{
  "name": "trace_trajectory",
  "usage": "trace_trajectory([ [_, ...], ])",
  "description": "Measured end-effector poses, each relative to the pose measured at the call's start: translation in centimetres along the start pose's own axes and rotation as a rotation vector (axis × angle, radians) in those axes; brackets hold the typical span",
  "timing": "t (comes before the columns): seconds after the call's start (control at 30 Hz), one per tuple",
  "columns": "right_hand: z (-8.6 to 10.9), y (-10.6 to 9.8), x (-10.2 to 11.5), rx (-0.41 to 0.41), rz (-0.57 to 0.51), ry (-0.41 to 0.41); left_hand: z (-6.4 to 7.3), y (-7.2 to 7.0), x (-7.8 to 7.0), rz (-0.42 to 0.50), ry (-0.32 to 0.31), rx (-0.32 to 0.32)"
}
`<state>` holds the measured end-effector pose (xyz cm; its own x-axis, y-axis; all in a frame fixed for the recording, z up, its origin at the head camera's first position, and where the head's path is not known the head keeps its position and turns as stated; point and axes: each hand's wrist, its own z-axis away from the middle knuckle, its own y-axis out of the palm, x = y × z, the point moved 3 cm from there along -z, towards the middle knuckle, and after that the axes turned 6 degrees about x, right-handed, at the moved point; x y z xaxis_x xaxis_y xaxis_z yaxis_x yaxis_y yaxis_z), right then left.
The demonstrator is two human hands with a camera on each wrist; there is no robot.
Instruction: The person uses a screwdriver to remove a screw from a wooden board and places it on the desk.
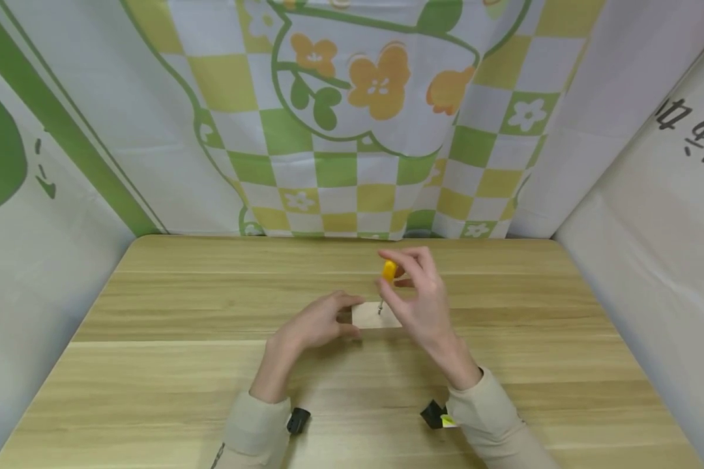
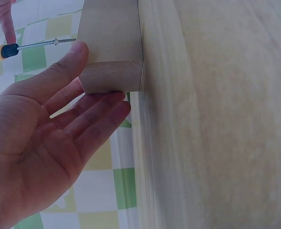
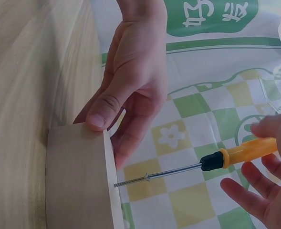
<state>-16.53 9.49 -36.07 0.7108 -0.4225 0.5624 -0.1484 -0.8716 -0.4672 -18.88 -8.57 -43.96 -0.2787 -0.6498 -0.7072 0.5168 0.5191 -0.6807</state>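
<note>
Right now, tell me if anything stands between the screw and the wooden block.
Nothing visible does. The screw sits at the tip of the screwdriver, its point right at the upper face of the wooden block. The left hand grips the block's end, beside the screw rather than under it.

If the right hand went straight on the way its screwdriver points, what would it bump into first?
Probably the wooden block. The right hand holds the screwdriver, and the screw at its tip points right at the block's upper face. I can't tell if it's gone in.
</note>
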Motion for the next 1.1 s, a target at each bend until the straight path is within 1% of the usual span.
trace_trajectory([
  [0.1, -0.08, -0.03, 0.03, -0.005, 0.009, -0.018, 0.02, 0.00, -0.02, -0.001, 0.003, -0.002],
  [0.2, -0.19, 0.03, 0.15, 0.013, 0.012, -0.020, 0.06, 0.01, 0.01, 0.000, 0.000, -0.005],
  [0.33, -0.31, 0.21, 0.39, 0.048, 0.017, -0.008, 0.06, 0.04, 0.04, 0.000, -0.002, -0.006],
  [0.47, -0.29, 0.36, 0.50, 0.057, 0.034, 0.018, 0.01, 0.00, 0.01, 0.004, 0.005, -0.001],
  [0.57, -0.26, 0.40, 0.54, 0.056, 0.047, 0.034, -0.05, -0.03, 0.00, 0.009, 0.009, 0.004],
  [0.67, -0.24, 0.33, 0.53, 0.053, 0.026, 0.039, -0.12, -0.03, -0.04, 0.009, 0.017, 0.002],
  [0.83, -0.12, 0.28, 0.32, 0.036, 0.005, 0.022, -0.13, 0.03, -0.01, -0.003, 0.031, -0.001],
  [1.0, -0.08, 0.17, 0.29, 0.020, 0.010, -0.006, -0.07, 0.03, 0.00, 0.002, 0.022, 0.000],
  [1.1, -0.05, 0.11, 0.25, 0.016, 0.004, -0.002, -0.11, 0.03, 0.03, 0.004, 0.018, -0.001],
])
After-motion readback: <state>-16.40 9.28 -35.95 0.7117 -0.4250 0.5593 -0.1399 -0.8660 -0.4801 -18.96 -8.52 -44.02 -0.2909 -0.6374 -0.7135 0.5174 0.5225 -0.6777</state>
